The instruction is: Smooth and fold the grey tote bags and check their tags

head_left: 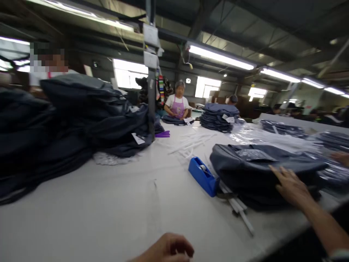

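My right hand (293, 185) rests on the near side of a stack of dark navy folded garments (261, 167), fingers spread and holding nothing. A small clear plastic packet (255, 155) lies on top of that stack. Near the bottom edge, my left hand (174, 249) hovers over the white table (109, 218), loosely curled with a gap between thumb and fingers; I see nothing held in it. Between my hands and farther forward stands a blue tape dispenser (203, 176), close against the left side of the stack. White strips (241, 211) stick out from beneath the stack.
A big heap of dark garments (89, 112) covers the left side, beside a metal post (151, 91). Loose white strips (191, 142), another garment stack (219, 116) and plastic-bagged garments (283, 127) lie farther back. A person (177, 103) works opposite; another person's hand (340, 158) shows at right.
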`<state>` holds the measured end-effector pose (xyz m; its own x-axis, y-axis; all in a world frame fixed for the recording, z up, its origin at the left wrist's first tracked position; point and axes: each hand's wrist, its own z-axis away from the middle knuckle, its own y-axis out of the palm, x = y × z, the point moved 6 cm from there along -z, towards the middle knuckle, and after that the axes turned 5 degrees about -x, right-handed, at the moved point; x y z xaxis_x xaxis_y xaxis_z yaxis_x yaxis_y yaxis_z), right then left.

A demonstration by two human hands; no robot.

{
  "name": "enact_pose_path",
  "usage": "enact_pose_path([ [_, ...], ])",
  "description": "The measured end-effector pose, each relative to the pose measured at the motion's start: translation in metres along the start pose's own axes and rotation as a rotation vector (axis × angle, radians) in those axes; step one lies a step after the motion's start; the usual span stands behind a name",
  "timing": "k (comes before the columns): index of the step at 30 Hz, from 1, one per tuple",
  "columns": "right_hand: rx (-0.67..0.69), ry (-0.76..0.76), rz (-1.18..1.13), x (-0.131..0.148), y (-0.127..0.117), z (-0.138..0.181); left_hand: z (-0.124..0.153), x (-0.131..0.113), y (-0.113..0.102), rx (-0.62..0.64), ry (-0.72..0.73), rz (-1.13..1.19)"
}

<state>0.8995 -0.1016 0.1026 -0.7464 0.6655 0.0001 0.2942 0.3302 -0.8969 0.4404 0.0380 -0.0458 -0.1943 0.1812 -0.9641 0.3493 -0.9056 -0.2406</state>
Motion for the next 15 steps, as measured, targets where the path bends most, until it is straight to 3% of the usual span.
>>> enact_pose_path([
  [3, -0.311, -0.197, -0.358, 0.095, -0.008, 0.033, -0.004, -0.023, -0.086, -0.333, 0.111, -0.373],
  [4, -0.293, -0.231, -0.508, 0.138, 0.0, 0.048, -0.003, -0.027, -0.122, -0.46, 0.125, -0.554],
  [6, -0.118, -0.279, -0.797, 0.237, 0.022, 0.082, 0.006, -0.028, -0.198, -0.656, 0.074, -0.69],
  [8, 0.135, -0.458, -0.988, 0.351, 0.04, 0.124, 0.024, -0.029, -0.272, -0.818, -0.001, -0.801],
  [10, 0.238, -0.621, -1.13, 0.451, 0.049, 0.164, 0.046, -0.035, -0.336, -0.952, -0.072, -0.899],
  [12, 0.266, -0.692, -1.232, 0.524, 0.058, 0.191, 0.066, -0.045, -0.387, -1.063, -0.129, -0.98],
  [15, 0.25, -0.748, -1.213, 0.583, 0.08, 0.212, 0.081, -0.061, -0.443, -1.184, -0.179, -1.071],
])
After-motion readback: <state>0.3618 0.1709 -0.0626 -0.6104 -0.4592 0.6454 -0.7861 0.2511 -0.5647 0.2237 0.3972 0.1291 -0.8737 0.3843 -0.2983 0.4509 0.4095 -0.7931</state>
